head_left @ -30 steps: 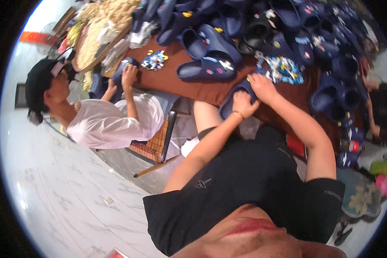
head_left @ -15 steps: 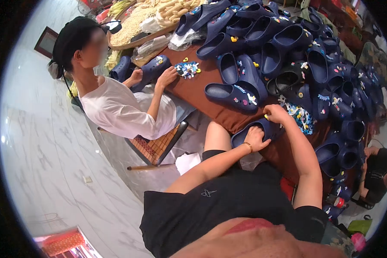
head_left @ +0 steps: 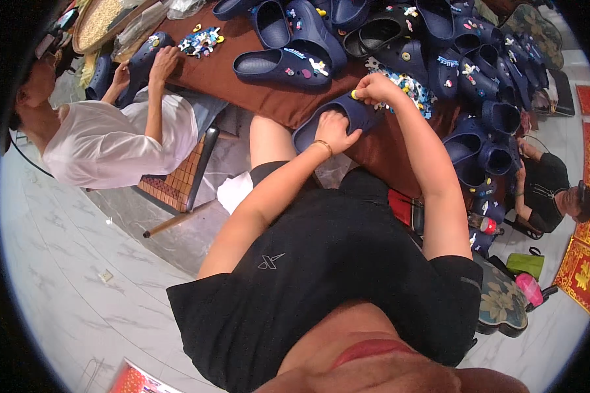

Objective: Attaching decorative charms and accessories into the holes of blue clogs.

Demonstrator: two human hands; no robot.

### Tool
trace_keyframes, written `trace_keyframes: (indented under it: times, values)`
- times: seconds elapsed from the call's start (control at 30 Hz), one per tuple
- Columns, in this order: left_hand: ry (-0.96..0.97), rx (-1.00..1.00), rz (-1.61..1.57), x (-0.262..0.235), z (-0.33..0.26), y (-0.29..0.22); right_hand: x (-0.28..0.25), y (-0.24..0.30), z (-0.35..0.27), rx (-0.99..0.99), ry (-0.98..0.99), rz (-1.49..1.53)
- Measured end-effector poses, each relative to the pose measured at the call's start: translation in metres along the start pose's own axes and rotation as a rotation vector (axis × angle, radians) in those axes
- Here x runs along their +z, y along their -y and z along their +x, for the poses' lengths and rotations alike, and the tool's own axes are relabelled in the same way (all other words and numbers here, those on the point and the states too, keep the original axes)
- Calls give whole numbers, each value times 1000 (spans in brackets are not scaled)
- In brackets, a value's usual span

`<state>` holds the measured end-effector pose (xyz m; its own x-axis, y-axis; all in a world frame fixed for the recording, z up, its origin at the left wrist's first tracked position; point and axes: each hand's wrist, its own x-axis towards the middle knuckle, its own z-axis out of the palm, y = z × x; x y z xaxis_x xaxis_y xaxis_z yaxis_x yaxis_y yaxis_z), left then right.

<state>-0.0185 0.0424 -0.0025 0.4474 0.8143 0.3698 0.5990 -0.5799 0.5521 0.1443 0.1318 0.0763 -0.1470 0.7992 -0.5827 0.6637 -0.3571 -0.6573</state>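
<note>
A navy clog (head_left: 347,114) lies at the near edge of the brown table (head_left: 242,85), right in front of me. My left hand (head_left: 335,131) grips its near side and heel. My right hand (head_left: 373,88) hovers over its toe, fingertips pinched on a small yellow charm (head_left: 354,95). A heap of coloured charms (head_left: 403,82) lies on the table just behind my right hand. Two more navy clogs (head_left: 288,62) with charms fixed on them lie a little farther back.
A big pile of navy clogs (head_left: 465,59) covers the table's far and right side. A person in a white shirt (head_left: 105,141) sits at my left, hands on another clog (head_left: 144,59). Another person in black (head_left: 547,190) sits at the right.
The view has swung down and left, so the table sits higher in the picture. My hands remain on the same clog; the right hand now pinches a yellow charm over the toe.
</note>
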Motion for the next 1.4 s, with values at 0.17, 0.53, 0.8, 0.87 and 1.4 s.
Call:
trace_keyframes:
  times: [0.17, 0.53, 0.8, 0.87, 1.4]
  values:
    - [139, -78, 5, -2, -1, -9, 4, -4, 13, 6, 108, -284]
    - [262, -150, -51, -20, -5, -17, 7, 16, 16, 205, 172, -291]
    - [153, -134, -31, -5, -5, -9, 22, -19, 9, -96, -114, -66]
    - [186, -154, -40, -6, -5, -10, 35, -16, -15, -393, -359, -196]
    - [221, -154, 4, -7, -5, -13, 41, 13, -10, -114, -435, -634]
